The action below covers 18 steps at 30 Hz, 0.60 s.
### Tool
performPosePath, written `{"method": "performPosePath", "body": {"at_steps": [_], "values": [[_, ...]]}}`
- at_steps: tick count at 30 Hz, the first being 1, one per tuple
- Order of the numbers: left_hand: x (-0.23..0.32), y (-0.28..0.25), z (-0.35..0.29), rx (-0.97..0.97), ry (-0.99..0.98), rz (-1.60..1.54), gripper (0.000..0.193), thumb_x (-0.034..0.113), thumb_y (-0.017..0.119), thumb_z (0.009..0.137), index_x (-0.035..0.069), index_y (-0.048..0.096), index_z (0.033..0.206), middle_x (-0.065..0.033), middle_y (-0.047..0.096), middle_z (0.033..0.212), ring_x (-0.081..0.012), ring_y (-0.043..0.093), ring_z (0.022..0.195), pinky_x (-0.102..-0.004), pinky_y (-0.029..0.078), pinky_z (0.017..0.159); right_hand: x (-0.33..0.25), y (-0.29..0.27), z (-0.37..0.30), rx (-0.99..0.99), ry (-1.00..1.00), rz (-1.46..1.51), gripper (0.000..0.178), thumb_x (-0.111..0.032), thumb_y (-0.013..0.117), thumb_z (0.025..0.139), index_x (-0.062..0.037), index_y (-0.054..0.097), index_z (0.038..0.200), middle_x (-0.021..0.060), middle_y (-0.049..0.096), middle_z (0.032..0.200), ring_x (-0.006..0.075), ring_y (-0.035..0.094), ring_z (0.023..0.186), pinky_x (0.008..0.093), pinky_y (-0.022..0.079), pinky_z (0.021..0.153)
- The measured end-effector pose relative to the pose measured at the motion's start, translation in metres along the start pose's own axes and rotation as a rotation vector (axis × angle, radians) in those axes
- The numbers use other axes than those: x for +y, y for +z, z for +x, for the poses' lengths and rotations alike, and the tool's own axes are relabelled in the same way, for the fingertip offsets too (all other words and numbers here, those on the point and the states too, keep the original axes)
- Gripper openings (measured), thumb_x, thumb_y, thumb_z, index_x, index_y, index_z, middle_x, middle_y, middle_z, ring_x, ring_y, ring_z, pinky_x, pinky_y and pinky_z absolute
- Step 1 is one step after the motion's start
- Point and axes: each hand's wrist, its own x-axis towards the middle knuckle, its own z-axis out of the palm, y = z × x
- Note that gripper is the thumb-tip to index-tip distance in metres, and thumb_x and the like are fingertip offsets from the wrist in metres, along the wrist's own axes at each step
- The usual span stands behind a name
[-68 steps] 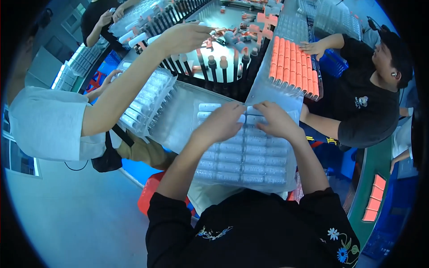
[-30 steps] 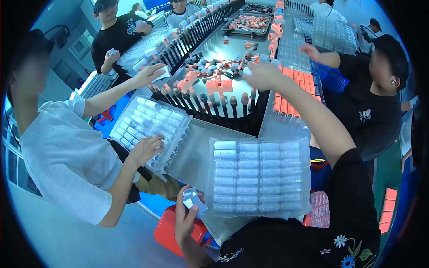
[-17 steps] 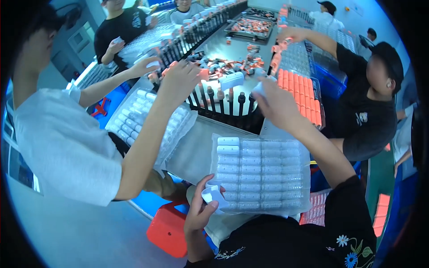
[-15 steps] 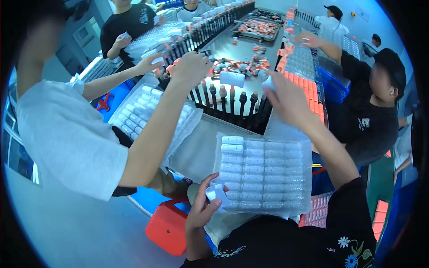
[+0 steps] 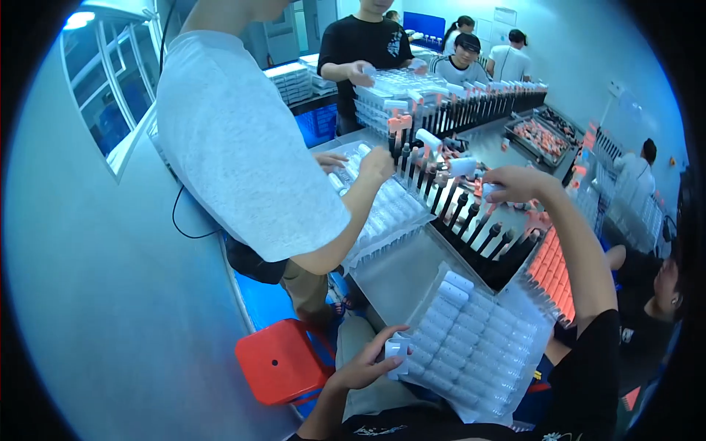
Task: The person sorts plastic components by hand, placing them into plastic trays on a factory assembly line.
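My left hand (image 5: 364,365) is closed around a small white plastic housing (image 5: 398,354), beside the near left edge of the clear blister tray (image 5: 526,382). White cylindrical housings (image 5: 457,281) lie in the tray's far left corner; its other pockets look see-through. Out over the row of black posts (image 5: 462,202), my right hand (image 5: 518,184) pinches another white housing (image 5: 490,192) at the top of one post. Whether that housing sits on the post cannot be made out. Just to its left, a white housing (image 5: 462,167) rests on a post.
At left a co-worker in a white shirt (image 5: 243,154) reaches over another tray (image 5: 393,213). A red stool (image 5: 276,361) stands below. Orange tubes (image 5: 553,272) fill a tray at right, near a person in black (image 5: 647,316). Loose orange parts (image 5: 540,137) lie in a far metal tray.
My view has swung left, so the scene appears shifted and tilted. My right hand's housing is now at a post top. The left hand keeps its housing; the co-worker's hands moved to their tray.
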Motion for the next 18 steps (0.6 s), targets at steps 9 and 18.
{"method": "performPosePath", "body": {"at_steps": [9, 18], "values": [[0.017, -0.002, -0.001, -0.068, -0.030, 0.221, 0.074, 0.016, 0.068, 0.096, 0.009, 0.031, 0.160, -0.0159, 0.053, 0.140, -0.0233, 0.054, 0.129, -0.0358, 0.048, 0.103, -0.008, 0.055, 0.090, 0.366, 0.265, -0.228, 0.046, -0.029, 0.053, 0.102, 0.0080, 0.057, 0.130, 0.0270, 0.072, 0.105, 0.0397, 0.073, 0.093, 0.0520, 0.059, 0.075], [0.044, 0.013, 0.047, -0.341, 0.087, 0.260, 0.054, 0.012, 0.069, 0.095, 0.004, 0.050, 0.144, -0.0144, 0.056, 0.135, -0.0232, 0.057, 0.122, -0.0346, 0.046, 0.102, -0.121, 0.066, -0.017, 0.722, 0.114, -0.022, 0.029, -0.029, 0.060, 0.098, -0.0051, 0.067, 0.113, 0.0167, 0.073, 0.091, 0.0348, 0.073, 0.081, 0.0452, 0.057, 0.069]]}}
